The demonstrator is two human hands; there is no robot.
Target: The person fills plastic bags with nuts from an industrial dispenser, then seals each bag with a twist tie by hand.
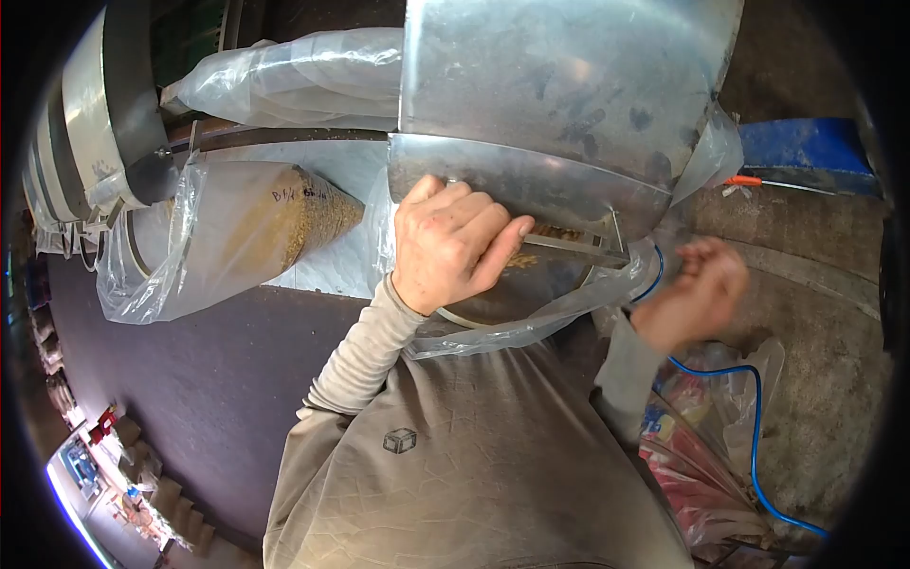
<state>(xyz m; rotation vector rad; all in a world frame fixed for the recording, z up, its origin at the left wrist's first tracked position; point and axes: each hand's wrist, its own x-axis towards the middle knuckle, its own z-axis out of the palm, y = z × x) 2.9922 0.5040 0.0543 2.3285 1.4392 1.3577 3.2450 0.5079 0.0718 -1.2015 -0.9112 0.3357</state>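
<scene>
My left hand (453, 241) is closed at the lower lip of a large metal chute (559, 85), over the near end of a flat metal bar (569, 248). Its fingers curl over and the thumb points right. Below the chute hangs the open mouth of a clear plastic bag (531, 327), with yellowish grains visible inside under the bar. My right hand (697, 289) is off to the right of the bag, blurred by motion. Its fingers look curled, but whether they hold anything is hidden by the blur.
At the left, a clear bag (237, 223) of yellow grain hangs under another metal chute (114, 114). A blue hose (755, 427) runs down the right side past a red printed sack (697, 455). An orange-handled tool (744, 180) lies near a blue panel (806, 147).
</scene>
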